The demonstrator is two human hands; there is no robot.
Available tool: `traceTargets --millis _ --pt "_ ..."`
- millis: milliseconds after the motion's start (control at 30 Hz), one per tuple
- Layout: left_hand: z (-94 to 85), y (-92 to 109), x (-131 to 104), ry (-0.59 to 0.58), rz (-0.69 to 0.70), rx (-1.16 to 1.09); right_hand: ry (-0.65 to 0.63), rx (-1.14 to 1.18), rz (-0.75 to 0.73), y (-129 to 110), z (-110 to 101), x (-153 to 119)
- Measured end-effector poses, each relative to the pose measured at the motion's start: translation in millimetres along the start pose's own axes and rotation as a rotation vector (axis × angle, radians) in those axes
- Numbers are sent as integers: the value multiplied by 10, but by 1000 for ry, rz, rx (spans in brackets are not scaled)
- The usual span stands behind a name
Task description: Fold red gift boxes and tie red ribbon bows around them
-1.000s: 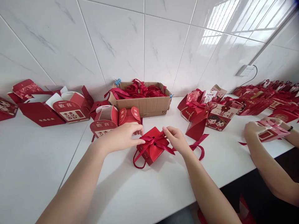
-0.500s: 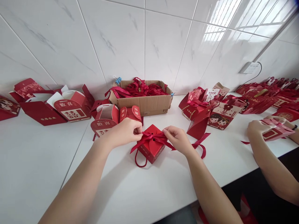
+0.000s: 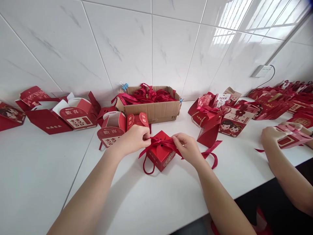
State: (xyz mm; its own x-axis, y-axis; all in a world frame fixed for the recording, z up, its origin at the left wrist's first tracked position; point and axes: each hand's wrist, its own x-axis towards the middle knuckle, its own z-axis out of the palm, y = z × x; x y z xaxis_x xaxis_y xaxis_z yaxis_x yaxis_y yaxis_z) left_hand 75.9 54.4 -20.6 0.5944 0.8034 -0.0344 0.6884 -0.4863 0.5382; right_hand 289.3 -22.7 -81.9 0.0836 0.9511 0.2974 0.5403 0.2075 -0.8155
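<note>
A small red gift box (image 3: pixel 159 158) stands on the white table in front of me, with a dark red cord handle (image 3: pixel 144 168) hanging at its left. Across its top a red ribbon (image 3: pixel 162 142) is tied in a bow. My left hand (image 3: pixel 139 138) pinches the bow's left side between thumb and fingers. On the other side, my right hand (image 3: pixel 186 147) pinches the right part of the ribbon. One end of the box's ribbon trails past the right wrist, where a loose curl of ribbon (image 3: pixel 212 156) lies on the table.
Behind the box stands a cardboard carton (image 3: pixel 151 111) full of red ribbons. Open red boxes (image 3: pixel 80 114) sit at the left; finished-looking boxes and bags (image 3: pixel 234 120) crowd the right. A co-worker's hands (image 3: pixel 271 137) hold a pink box (image 3: pixel 290 138) at far right.
The whole view has shifted slightly. Both my hands keep their pinch on the ribbon, and the bow looks nearly the same; the box appears turned a little.
</note>
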Motion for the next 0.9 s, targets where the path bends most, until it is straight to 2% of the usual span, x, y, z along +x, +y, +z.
traceTargets --millis 333,500,600,700,767,833,900 --pt "-4 54 -23 -12 -2 49 27 -26 8 -2 -30 4" --pt "-1 125 -46 -68 73 53 69 -42 195 70 -45 35" --pt "-47 141 -120 -117 42 31 96 45 249 148 -98 37" --pt "-181 101 -309 -181 -66 115 114 65 171 186 -193 -83" --pt "-295 50 -466 -235 -141 194 68 50 98 176 -233 -244" --pt "-381 7 -580 -250 -158 219 15 25 69 148 -216 -423" --pt "-404 -1 -600 -232 -148 224 -28 11 103 114 -136 -562"
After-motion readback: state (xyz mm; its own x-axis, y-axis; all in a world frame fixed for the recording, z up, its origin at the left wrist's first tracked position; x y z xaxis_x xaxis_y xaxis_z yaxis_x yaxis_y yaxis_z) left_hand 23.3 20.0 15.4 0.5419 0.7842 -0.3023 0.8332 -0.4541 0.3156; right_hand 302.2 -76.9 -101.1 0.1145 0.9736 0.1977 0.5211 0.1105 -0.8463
